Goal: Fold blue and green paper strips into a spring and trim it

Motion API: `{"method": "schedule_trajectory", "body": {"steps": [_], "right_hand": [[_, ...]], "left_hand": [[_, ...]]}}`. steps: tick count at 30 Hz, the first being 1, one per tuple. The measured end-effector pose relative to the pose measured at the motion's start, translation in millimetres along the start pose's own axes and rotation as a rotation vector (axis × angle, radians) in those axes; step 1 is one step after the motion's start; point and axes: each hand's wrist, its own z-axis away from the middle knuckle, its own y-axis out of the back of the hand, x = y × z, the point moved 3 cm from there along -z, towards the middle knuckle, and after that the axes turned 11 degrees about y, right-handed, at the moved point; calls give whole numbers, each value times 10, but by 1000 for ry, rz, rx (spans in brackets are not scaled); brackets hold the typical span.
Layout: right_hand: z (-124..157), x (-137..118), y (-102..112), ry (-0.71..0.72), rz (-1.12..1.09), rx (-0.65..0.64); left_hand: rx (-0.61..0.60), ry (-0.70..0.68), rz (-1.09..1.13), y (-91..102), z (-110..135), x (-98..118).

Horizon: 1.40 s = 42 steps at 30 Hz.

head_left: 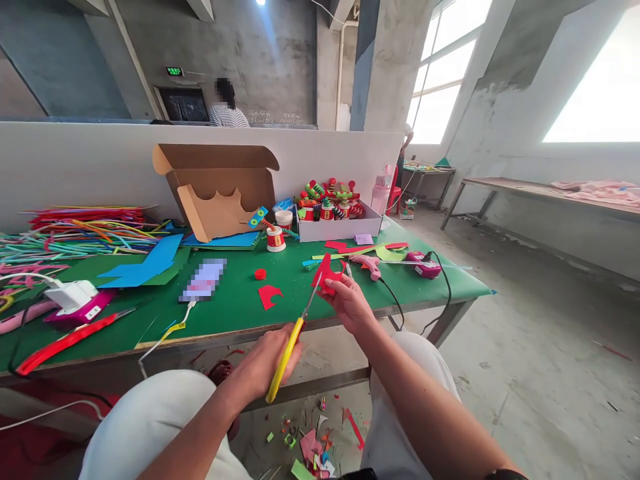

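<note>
My left hand point(267, 363) grips the yellow handles of a pair of scissors point(287, 353), whose blades point up toward a red paper piece point(325, 275). My right hand point(347, 301) pinches that red piece just above the near edge of the green table point(225, 307). The scissor tips meet the red paper's lower edge. A cut red shape point(269, 295) and a small red disc point(260, 273) lie on the green surface to the left of my hands.
An open cardboard box point(220, 187), a white box of finished red-green crafts point(333, 213), a pink glue gun point(367, 265), blue paper sheets point(145, 265), and coloured pipe cleaners point(75, 230) fill the table. Scraps litter the floor. A person sits beyond the partition.
</note>
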Motion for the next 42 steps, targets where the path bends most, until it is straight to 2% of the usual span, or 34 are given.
{"method": "schedule_trajectory", "body": {"steps": [5,11,19,26,42], "right_hand": [[2,-3,11,11,16,-16],[13,39,0,40,2,-12],[61,58,-65,40,12,-51],[85,23,-81,40,7,-74],[86,24,-82,38,13,-102]], "left_hand": [[109,24,-214,53,60,54],[111,79,-419,47,91,125],[156,84,-348,28,74,208],[216,60,-334,19,33,197],[191,70,-358,52,65,256]]}}
